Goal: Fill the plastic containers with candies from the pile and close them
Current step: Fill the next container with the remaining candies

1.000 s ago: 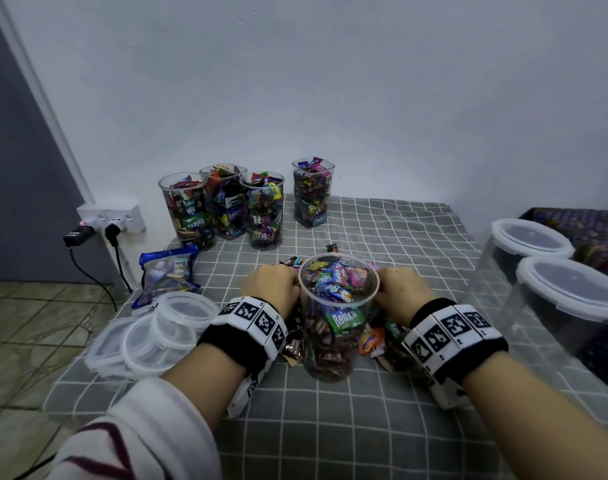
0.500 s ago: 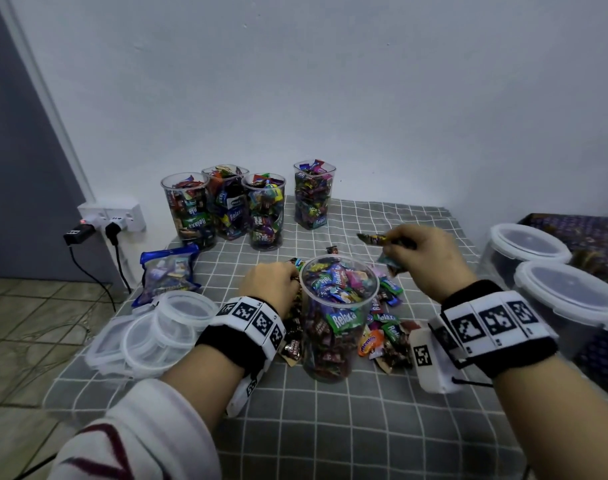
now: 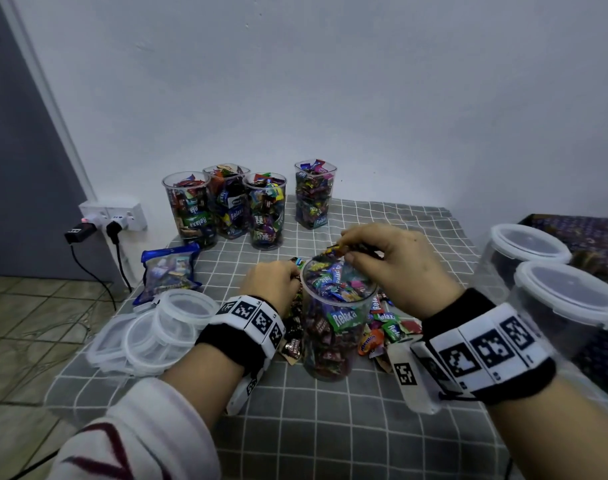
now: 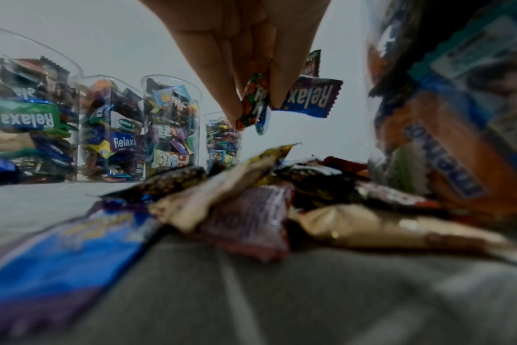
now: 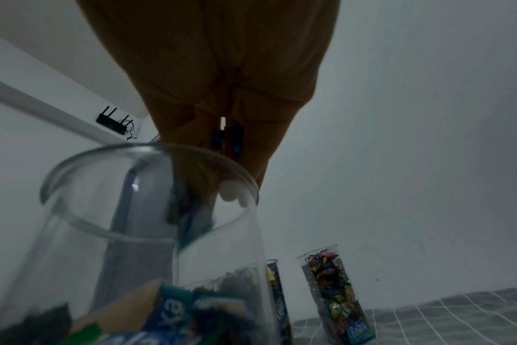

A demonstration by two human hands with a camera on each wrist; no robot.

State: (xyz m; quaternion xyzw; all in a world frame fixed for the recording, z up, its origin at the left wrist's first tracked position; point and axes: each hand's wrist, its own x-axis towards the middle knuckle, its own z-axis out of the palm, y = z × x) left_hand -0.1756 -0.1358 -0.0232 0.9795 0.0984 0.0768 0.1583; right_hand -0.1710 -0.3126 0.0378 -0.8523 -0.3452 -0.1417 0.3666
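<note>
A clear plastic container [image 3: 337,327], nearly full of wrapped candies, stands mid-table on the checked cloth. My right hand [image 3: 344,252] hovers over its far rim and pinches a few candies [image 3: 333,251]. In the right wrist view the same hand [image 5: 225,149] sits just above the container's rim [image 5: 74,221]. My left hand [image 3: 278,282] is down at the container's left side. In the left wrist view its fingers [image 4: 253,112] pinch several wrapped candies [image 4: 310,98] above the candy pile [image 4: 251,198]. More of the pile [image 3: 382,327] lies to the container's right.
Several filled, lidless containers [image 3: 266,213] stand at the back near the wall. A stack of clear lids [image 3: 157,327] and a blue candy bag [image 3: 170,268] lie at the left edge. Two large lidded tubs [image 3: 569,299] stand at the right. A wall socket [image 3: 113,216] is left of the table.
My right hand rose from the pile at the container's right with candies and moved left over the container's mouth. My left hand stayed at the pile beside the container.
</note>
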